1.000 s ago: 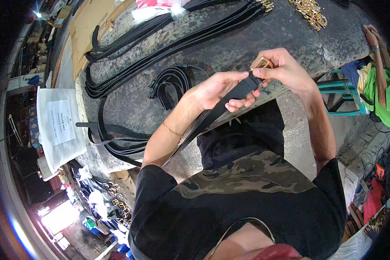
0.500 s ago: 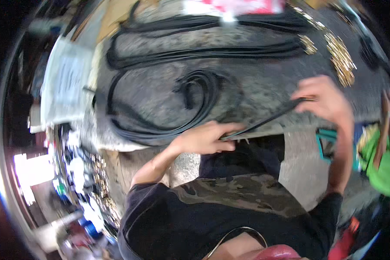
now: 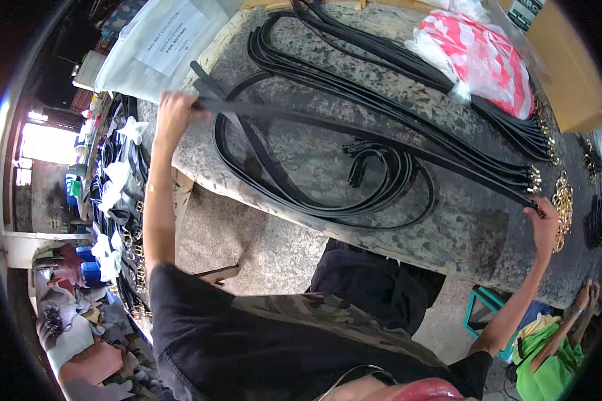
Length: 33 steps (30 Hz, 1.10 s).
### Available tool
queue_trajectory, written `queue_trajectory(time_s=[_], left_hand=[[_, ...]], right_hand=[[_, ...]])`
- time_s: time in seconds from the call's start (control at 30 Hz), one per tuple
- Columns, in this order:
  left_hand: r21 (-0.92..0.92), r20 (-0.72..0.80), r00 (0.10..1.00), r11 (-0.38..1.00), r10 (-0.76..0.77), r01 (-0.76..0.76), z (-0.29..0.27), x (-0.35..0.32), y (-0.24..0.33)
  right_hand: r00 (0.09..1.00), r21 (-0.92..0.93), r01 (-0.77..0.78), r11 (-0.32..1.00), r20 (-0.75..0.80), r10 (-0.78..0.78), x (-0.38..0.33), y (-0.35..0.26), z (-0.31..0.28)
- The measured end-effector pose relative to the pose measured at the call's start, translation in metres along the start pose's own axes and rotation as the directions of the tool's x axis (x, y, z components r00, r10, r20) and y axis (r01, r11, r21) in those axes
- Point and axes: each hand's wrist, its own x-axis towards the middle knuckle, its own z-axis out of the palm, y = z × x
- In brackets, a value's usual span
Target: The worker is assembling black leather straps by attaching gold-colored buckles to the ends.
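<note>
A long black belt (image 3: 354,134) is stretched taut across the worktable between my two hands. Its far-left end is pinched in my left hand (image 3: 172,125), which is slightly blurred. Fingers of my right hand (image 3: 544,224) are closed on the other end, beside a pile of gold buckles (image 3: 562,212). Under the stretched belt lies a loose coil of black straps (image 3: 403,177). Just beyond it runs a bundle of black belts (image 3: 381,100) with gold buckles at their right ends.
Farther back, a red-and-white plastic bag (image 3: 478,60) rests on more belts. A whitish plastic package (image 3: 160,47) is at the far left, a cardboard box (image 3: 568,67) at the far right. Another person in a green shirt (image 3: 548,367) works at right. Leather scraps (image 3: 93,354) lie lower left.
My hands have spread wide apart, the left toward the far left and the right outward. The belt, bunched near the table edge before, is now pulled out straight. The view has turned.
</note>
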Motion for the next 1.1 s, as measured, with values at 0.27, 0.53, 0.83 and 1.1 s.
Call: queue_trajectory(time_s=[0.27,0.53,0.83,1.1], left_hand=[[0.021,0.584,0.791,0.978,-0.182,0.209,-0.075,0.043,-0.027],[0.032,-0.112,0.957,0.962,-0.267,0.272,-0.074,0.023,-0.081],[-0.195,0.195,0.963,0.955,-0.186,0.223,0.195,0.126,-0.014],[-0.259,0.292,0.946,0.964,0.142,-0.064,0.196,0.146,-0.006]], right_hand=[[0.994,-0.127,-0.103,0.987,-0.034,0.099,-0.037,0.026,-0.038],[0.972,0.056,-0.225,0.973,-0.055,0.228,-0.016,0.08,-0.03],[0.975,-0.209,-0.109,0.972,-0.215,0.063,-0.006,0.108,0.024],[0.93,-0.288,-0.257,0.922,-0.333,0.155,-0.017,0.108,0.02]])
